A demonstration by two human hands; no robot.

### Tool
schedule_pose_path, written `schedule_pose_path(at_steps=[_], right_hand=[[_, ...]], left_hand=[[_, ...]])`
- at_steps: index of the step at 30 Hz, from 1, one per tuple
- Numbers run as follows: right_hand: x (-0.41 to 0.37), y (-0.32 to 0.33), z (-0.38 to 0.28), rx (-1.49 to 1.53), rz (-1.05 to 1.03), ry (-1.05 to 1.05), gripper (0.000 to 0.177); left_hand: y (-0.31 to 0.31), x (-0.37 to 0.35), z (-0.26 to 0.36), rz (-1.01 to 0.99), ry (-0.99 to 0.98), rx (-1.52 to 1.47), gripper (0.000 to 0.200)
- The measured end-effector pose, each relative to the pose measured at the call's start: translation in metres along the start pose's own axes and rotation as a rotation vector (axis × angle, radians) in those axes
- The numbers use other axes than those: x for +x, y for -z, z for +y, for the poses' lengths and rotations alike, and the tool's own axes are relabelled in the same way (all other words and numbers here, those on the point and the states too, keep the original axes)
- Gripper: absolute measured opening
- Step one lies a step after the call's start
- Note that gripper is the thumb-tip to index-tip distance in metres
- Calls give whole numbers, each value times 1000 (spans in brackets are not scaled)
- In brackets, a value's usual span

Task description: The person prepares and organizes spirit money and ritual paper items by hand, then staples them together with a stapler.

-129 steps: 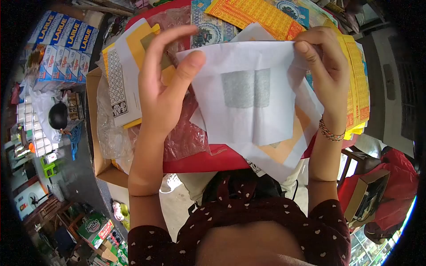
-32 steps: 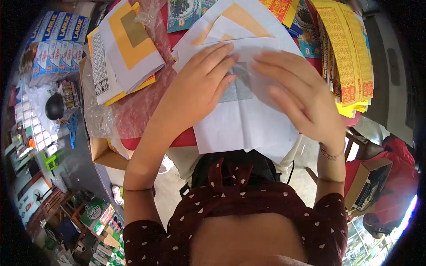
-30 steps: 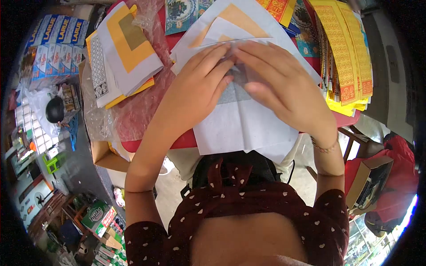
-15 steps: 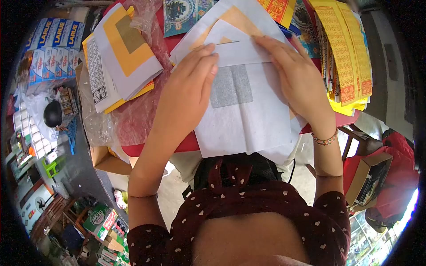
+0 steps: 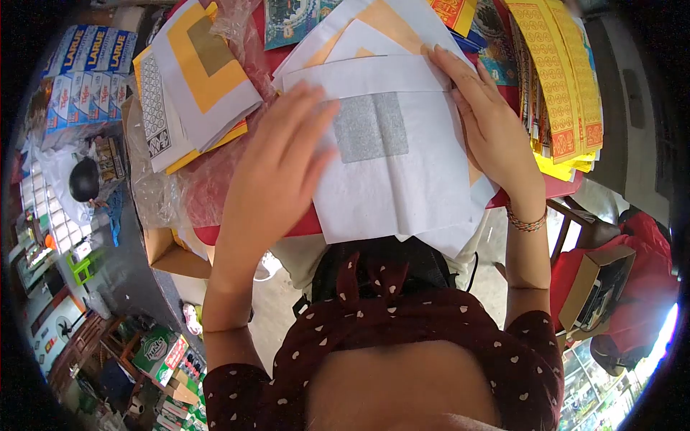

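A white paper sheet with a silver square [image 5: 392,169] lies flat on the red table [image 5: 295,228], its top edge folded over. My left hand [image 5: 277,161] rests flat on the sheet's left side, fingers spread. My right hand [image 5: 489,129] lies flat along its right edge, fingers pointing up toward the fold. Under the sheet are more white papers with orange centres [image 5: 374,21].
A stack of white and orange papers [image 5: 198,68] sits at the upper left on crinkled plastic wrap [image 5: 215,179]. Yellow printed sheets [image 5: 560,79] are piled at the right. A cardboard box [image 5: 169,251] and stacked drink cartons [image 5: 83,72] stand left of the table.
The raised sheet came down onto the table and its top was folded. Both hands pressed at the centre, then slid apart to the sheet's two sides.
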State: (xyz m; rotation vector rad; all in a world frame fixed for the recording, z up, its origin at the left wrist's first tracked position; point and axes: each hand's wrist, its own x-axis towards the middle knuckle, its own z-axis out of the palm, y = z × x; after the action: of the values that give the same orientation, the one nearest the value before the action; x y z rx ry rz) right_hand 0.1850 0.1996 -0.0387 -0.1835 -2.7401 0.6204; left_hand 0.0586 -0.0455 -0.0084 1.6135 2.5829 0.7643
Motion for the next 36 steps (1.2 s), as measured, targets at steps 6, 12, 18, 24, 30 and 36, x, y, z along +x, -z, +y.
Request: schedule_pose_path(at_steps=[6, 12, 18, 24, 30, 36], right_hand=[[2, 1, 2, -37, -12, 57, 44], [0, 16, -13, 21, -79, 138, 43], [-13, 53, -40, 404, -515, 262, 67], [-33, 45, -52, 289, -489, 175, 81], [-44, 33, -53, 214, -240, 223, 72], [-39, 48, -55, 270, -249, 179, 53]], left_hand=[[2, -34, 29, -381, -147, -164, 57], [0, -42, 27, -415, -182, -21, 59], [8, -37, 20, -301, -90, -302, 43], [10, -33, 21, -157, 52, -374, 41], [13, -32, 20, -106, -6, -313, 44], [17, -33, 24, -143, -40, -339, 42]])
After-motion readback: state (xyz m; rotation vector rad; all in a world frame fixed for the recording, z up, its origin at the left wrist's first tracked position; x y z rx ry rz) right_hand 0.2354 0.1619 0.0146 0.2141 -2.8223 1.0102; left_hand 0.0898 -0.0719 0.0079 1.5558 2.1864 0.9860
